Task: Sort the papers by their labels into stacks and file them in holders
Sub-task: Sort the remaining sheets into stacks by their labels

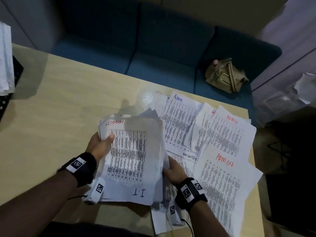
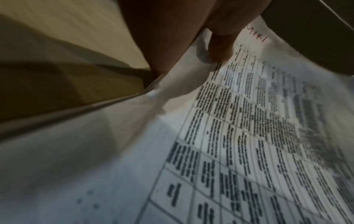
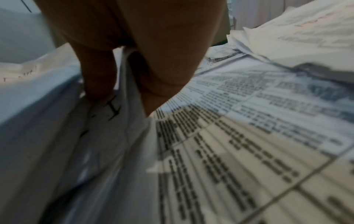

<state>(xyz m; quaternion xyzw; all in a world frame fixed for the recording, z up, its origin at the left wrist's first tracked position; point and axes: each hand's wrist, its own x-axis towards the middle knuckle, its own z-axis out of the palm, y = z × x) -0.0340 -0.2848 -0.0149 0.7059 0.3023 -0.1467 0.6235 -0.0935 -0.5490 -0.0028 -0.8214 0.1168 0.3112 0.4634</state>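
The left hand [image 1: 99, 147] is gripping the left edge of a thick bundle of papers [image 1: 130, 159], its thumb lying across the top sheet and its fingers curling underneath, out of sight. The right hand [image 1: 172, 170] is pinching the bundle's right edge, thumb on one side of the sheets and fingers [image 3: 159, 84] on the other. The bundle is being held just above the tabletop [image 1: 51, 108], near the person's body; its top sheet is showing a printed grid with "ADMIN" in red at the far corner and "I.T" in blue at the near edge. To the right, loose sheets labelled Admin [image 1: 222, 134] are lying spread and overlapping on the tabletop. A tan bag [image 1: 225, 76] is sitting on the blue sofa [image 1: 153, 57] beyond the tabletop.
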